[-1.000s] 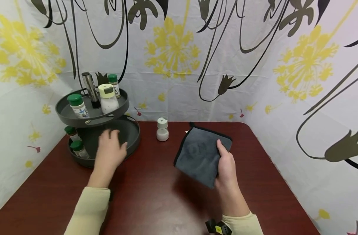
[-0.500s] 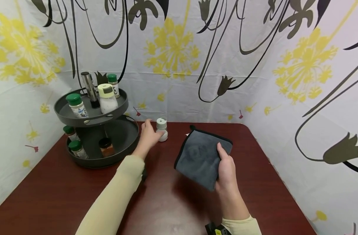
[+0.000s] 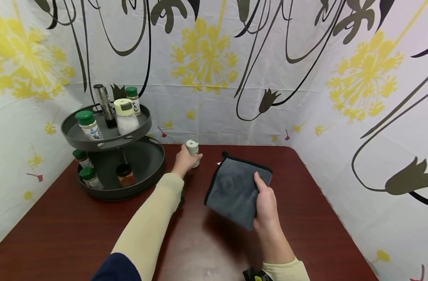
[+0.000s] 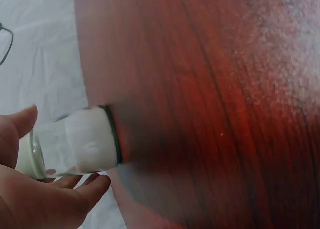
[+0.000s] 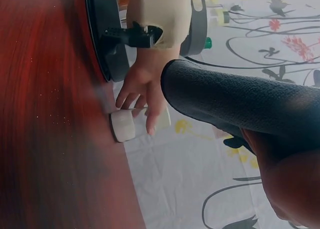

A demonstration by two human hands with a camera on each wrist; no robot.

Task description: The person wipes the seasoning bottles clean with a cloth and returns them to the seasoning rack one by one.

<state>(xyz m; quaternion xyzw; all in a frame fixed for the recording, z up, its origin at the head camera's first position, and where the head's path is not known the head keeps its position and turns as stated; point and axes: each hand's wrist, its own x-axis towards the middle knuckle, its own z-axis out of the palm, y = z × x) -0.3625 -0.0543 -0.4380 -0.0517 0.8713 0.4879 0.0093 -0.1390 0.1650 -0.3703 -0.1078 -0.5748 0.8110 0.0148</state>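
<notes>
The white-capped jar [image 4: 92, 141] is being supported by the surface [image 3: 207, 249] near its rear edge. The jar is being straddled by the left hand [image 3: 184, 161], the thumb being placed on one side and the fingers on the other; whether it is being gripped cannot be told. A gray cloth [image 3: 233, 191] is being gripped above the surface by the right hand [image 3: 266, 207]. Bottles are being carried by the two-tier tray [image 3: 145, 162] at left.
</notes>
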